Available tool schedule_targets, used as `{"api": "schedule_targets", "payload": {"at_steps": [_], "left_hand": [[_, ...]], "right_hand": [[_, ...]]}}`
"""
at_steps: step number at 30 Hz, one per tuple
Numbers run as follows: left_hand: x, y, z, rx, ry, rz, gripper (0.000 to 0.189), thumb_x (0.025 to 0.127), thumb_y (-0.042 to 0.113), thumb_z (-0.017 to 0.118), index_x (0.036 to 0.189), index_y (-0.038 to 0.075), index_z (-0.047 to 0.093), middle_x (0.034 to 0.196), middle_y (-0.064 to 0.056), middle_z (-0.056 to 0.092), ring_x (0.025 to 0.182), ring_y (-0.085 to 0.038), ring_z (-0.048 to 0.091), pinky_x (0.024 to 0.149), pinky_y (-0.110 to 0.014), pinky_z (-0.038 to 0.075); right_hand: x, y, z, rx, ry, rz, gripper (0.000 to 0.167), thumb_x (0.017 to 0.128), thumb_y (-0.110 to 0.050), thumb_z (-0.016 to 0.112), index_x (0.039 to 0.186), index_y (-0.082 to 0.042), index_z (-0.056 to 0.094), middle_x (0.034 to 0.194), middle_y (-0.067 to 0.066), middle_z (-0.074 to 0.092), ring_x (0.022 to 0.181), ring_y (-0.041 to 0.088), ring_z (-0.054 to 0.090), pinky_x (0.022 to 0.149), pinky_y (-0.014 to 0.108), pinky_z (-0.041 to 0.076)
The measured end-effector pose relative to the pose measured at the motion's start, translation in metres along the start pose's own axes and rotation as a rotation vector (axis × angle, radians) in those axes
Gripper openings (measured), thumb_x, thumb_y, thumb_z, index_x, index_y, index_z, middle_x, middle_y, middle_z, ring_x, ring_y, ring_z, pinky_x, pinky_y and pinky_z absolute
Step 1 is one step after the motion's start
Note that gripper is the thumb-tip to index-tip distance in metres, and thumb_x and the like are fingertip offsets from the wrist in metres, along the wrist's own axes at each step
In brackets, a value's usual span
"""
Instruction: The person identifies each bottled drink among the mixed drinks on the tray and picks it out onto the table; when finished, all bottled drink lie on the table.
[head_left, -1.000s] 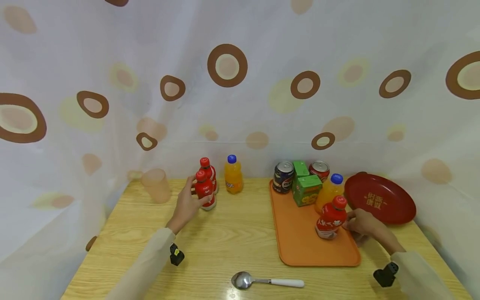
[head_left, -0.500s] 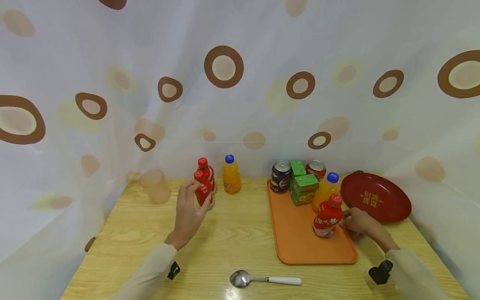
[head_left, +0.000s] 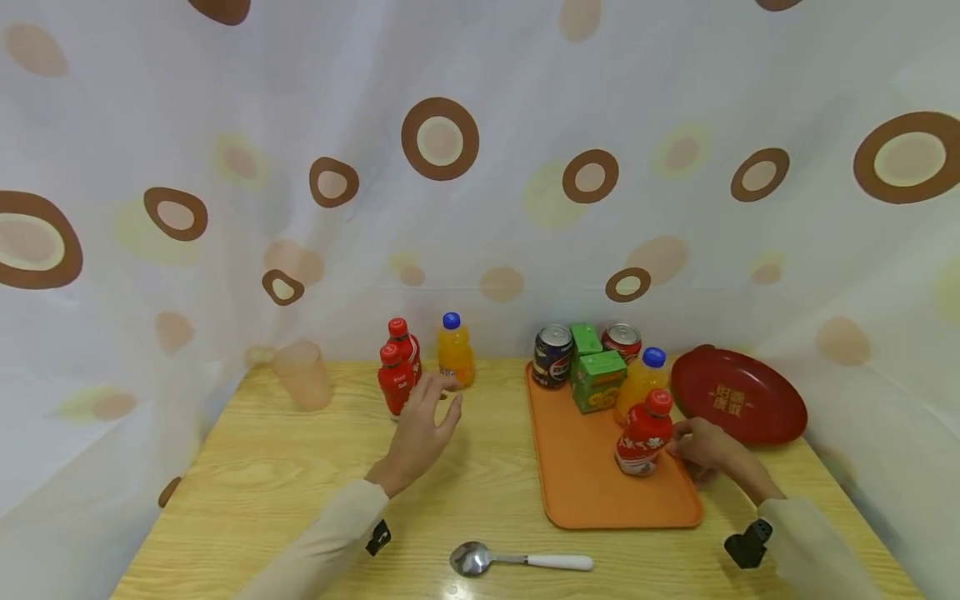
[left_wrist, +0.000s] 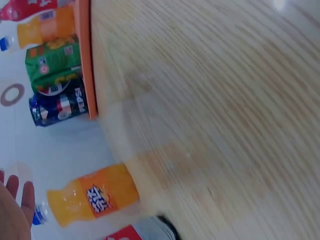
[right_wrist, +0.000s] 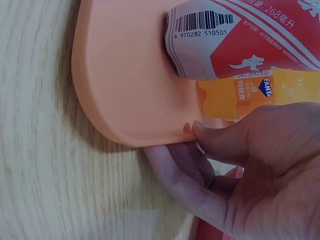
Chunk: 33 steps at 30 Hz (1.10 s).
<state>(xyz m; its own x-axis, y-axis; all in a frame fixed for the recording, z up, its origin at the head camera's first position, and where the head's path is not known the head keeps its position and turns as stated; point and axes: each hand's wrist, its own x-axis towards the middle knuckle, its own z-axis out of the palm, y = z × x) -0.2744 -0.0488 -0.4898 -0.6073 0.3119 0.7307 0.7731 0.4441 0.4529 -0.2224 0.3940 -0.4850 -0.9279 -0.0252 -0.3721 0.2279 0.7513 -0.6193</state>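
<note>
My right hand pinches the right edge of the orange tray, thumb over the rim and fingers beneath it. A red bottle stands on the tray close by this hand, with an orange Fanta bottle behind it. Farther back on the tray are two green drink boxes, a dark blue Pepsi can and a red can. Holding nothing, my left hand hovers over the table, fingers apart. It is nearest to two red bottles and another Fanta bottle.
A spoon with a white handle lies at the front of the wooden table. Behind the tray's right side, a dark red plate leans by the curtain. A pale translucent cup tilts at the back left.
My left hand has let go of the front red bottle and moved right, away from it. My right hand stays at the tray's edge. The head view has shifted slightly.
</note>
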Motion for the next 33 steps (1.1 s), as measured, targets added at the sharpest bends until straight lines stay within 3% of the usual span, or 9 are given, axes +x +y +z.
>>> {"api": "schedule_targets", "payload": {"at_steps": [8, 18, 25, 33], "left_hand": [[0.007, 0.015, 0.027, -0.155, -0.038, -0.049, 0.015, 0.099, -0.006, 0.064, 0.113, -0.001, 0.063, 0.107, -0.011, 0.061, 0.098, -0.024, 0.064, 0.083, -0.030, 0.062], [0.011, 0.034, 0.052, -0.266, -0.088, -0.089, 0.011, 0.102, -0.002, 0.062, 0.113, -0.001, 0.063, 0.109, -0.011, 0.063, 0.097, -0.021, 0.064, 0.081, -0.031, 0.062], [0.013, 0.051, 0.072, -0.346, -0.151, -0.132, 0.014, 0.102, -0.002, 0.062, 0.116, 0.001, 0.062, 0.112, -0.011, 0.063, 0.100, -0.023, 0.066, 0.080, -0.031, 0.061], [0.024, 0.072, 0.092, -0.444, -0.267, -0.234, 0.016, 0.105, 0.005, 0.060, 0.121, 0.004, 0.061, 0.117, -0.015, 0.066, 0.106, -0.022, 0.066, 0.082, -0.031, 0.060]], "right_hand": [[0.001, 0.006, -0.001, 0.019, -0.018, 0.043, 0.014, 0.106, -0.010, 0.057, 0.106, 0.002, 0.062, 0.078, 0.006, 0.059, 0.064, 0.019, 0.065, 0.059, 0.036, 0.064], [0.002, 0.001, -0.001, 0.002, -0.022, 0.031, 0.014, 0.106, -0.011, 0.057, 0.101, 0.001, 0.062, 0.079, 0.007, 0.057, 0.064, 0.019, 0.063, 0.059, 0.035, 0.063], [0.000, -0.002, 0.002, -0.001, -0.025, 0.015, 0.014, 0.106, -0.009, 0.056, 0.096, -0.001, 0.062, 0.077, 0.006, 0.057, 0.064, 0.019, 0.062, 0.059, 0.034, 0.063], [-0.003, -0.001, 0.004, -0.024, 0.045, -0.009, 0.016, 0.105, -0.011, 0.059, 0.097, 0.002, 0.062, 0.079, 0.008, 0.059, 0.064, 0.019, 0.063, 0.056, 0.036, 0.062]]}}
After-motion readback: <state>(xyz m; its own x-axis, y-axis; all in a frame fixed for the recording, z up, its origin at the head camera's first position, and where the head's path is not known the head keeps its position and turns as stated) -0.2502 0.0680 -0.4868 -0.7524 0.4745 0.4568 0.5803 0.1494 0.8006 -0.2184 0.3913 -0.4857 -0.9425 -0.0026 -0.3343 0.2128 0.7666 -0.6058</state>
